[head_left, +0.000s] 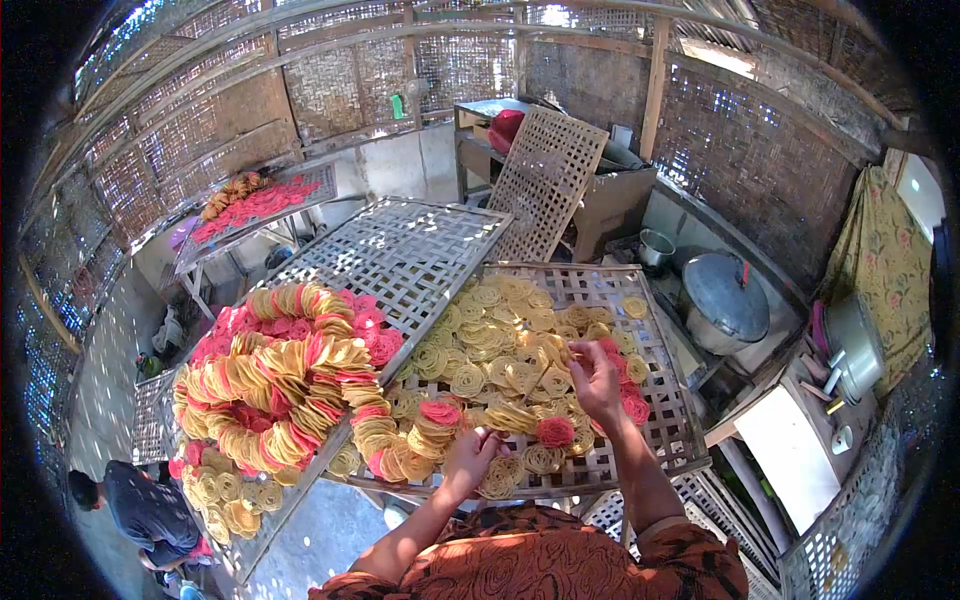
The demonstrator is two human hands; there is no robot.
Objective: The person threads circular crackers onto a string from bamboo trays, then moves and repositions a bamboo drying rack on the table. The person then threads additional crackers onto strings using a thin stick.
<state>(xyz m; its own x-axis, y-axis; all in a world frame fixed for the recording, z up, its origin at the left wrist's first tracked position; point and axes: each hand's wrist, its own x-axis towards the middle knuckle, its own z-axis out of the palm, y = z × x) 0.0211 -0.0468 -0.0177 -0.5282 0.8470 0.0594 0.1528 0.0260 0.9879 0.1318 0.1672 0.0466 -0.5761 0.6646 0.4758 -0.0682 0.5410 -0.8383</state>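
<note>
My left hand [472, 462] is closed at the near edge of the woven bamboo rack [680, 425], pinching the end of a garland of thin, lacy round crackers [378, 432]. The garland is mostly yellow with pink ones between, and trails off to the left. My right hand [597, 385] is raised over the crackers on the right, thumb and fingertips pinched together; what is between them is too small to make out. Loose yellow crackers [467, 378] cover much of the rack, and a pink cracker [555, 431] lies between my hands.
A large coiled garland [270, 400] rests at left beside loose pink crackers [375, 338]. Another bamboo rack [385, 250] lies behind. A lidded pot [725, 300] stands at right. A person [145, 515] is low at far left. Pink crackers [255, 207] cover a back table.
</note>
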